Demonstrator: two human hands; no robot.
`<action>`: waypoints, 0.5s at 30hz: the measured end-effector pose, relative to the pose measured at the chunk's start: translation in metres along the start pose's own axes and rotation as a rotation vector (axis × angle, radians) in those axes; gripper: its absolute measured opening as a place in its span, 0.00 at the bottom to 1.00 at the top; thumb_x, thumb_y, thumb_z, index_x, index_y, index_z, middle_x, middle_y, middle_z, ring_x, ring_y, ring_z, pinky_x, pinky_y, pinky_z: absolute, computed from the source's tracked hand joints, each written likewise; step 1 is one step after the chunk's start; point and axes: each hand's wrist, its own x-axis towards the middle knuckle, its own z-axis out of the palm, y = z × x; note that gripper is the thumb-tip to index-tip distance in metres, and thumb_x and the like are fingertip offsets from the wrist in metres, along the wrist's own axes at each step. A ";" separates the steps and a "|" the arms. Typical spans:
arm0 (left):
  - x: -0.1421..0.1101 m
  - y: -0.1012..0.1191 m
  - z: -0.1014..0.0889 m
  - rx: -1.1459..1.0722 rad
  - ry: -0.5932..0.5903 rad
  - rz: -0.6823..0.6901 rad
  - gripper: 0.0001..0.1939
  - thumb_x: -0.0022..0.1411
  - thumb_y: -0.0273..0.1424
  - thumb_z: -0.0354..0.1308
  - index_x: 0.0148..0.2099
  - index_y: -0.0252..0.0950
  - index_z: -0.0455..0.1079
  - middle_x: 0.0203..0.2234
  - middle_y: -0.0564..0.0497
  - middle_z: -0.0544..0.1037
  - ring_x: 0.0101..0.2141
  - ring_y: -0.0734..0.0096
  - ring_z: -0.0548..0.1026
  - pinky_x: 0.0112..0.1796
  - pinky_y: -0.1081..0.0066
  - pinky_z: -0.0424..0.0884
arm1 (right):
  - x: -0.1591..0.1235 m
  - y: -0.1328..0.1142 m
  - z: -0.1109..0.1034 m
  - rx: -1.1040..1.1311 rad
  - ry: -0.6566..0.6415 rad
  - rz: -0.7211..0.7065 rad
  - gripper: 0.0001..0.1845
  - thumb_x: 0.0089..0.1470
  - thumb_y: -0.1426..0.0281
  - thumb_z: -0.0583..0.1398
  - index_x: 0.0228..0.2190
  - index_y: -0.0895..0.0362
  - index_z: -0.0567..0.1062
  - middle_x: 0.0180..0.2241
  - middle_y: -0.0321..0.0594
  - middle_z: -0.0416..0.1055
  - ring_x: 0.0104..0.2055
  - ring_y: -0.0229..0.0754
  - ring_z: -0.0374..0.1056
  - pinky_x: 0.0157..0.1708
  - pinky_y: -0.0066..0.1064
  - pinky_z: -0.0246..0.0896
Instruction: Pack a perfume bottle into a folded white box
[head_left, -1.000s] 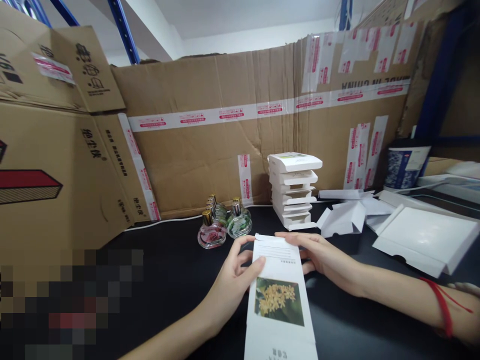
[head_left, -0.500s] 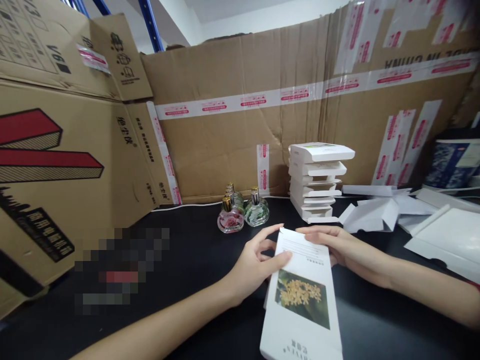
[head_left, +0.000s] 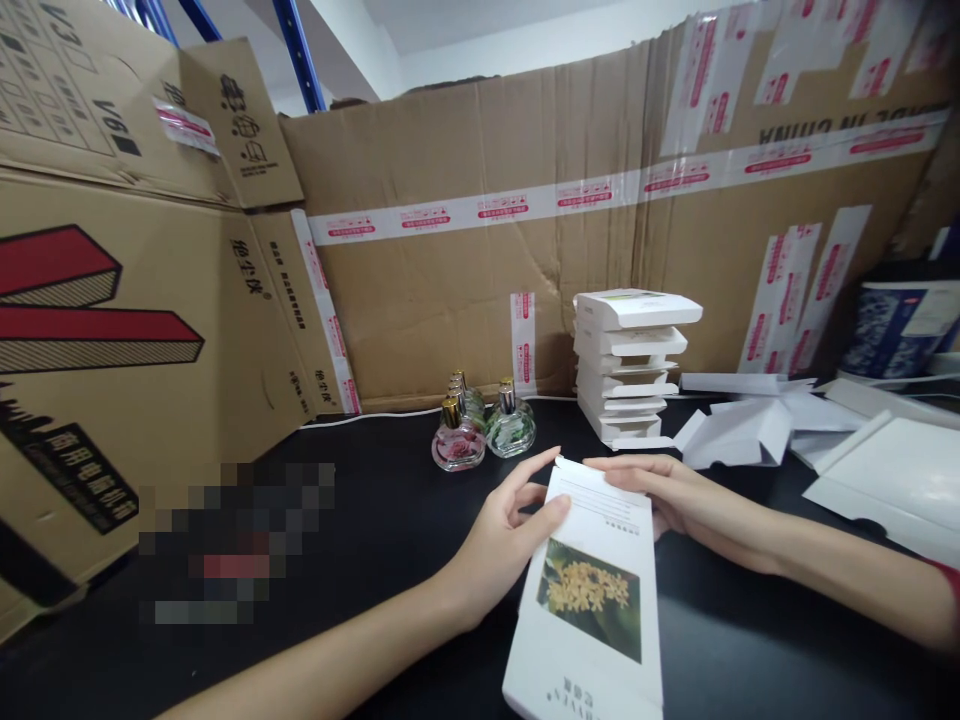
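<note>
A white cardboard box [head_left: 581,640] with a picture of yellow flowers lies between my hands, its far end toward the bottles. My left hand [head_left: 517,515] grips its left side, thumb on the printed face and forefinger at the far corner. At the far right corner, my right hand [head_left: 667,495] holds the box with its fingers over the end; some fingertips are hidden behind it. Just beyond stand small glass bottles with shiny caps, a pink one [head_left: 458,445] and a green one [head_left: 511,430], with several more in a row behind.
Several white boxes [head_left: 634,312] are stacked behind my right hand. Flattened white cartons [head_left: 739,430] lie to the right, near a blue patterned tub [head_left: 885,330]. Large cardboard sheets [head_left: 435,270] wall the back and left of the black table [head_left: 390,560]. A pixelated patch covers the left.
The box has shifted slightly left in view, its near end swinging a little left. Both hands keep their hold. The whole view has moved slightly.
</note>
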 end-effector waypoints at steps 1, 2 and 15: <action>0.000 0.000 0.000 0.007 0.005 0.000 0.29 0.54 0.39 0.56 0.57 0.47 0.54 0.44 0.47 0.67 0.39 0.69 0.71 0.40 0.70 0.68 | 0.000 0.000 -0.001 -0.001 -0.007 -0.002 0.29 0.45 0.62 0.62 0.50 0.58 0.67 0.37 0.45 0.68 0.36 0.38 0.66 0.29 0.27 0.65; 0.000 0.000 0.000 0.014 0.008 -0.003 0.29 0.54 0.39 0.56 0.57 0.47 0.54 0.44 0.47 0.67 0.39 0.69 0.71 0.40 0.70 0.68 | 0.000 0.000 -0.001 -0.006 -0.007 -0.003 0.29 0.45 0.62 0.62 0.50 0.58 0.67 0.36 0.45 0.69 0.35 0.38 0.66 0.28 0.26 0.65; 0.001 -0.001 0.000 0.051 0.005 -0.032 0.29 0.53 0.40 0.57 0.57 0.47 0.55 0.40 0.48 0.69 0.37 0.69 0.71 0.39 0.70 0.68 | -0.001 0.000 0.000 -0.067 0.023 -0.017 0.25 0.45 0.65 0.61 0.47 0.58 0.70 0.32 0.42 0.69 0.29 0.34 0.64 0.21 0.23 0.63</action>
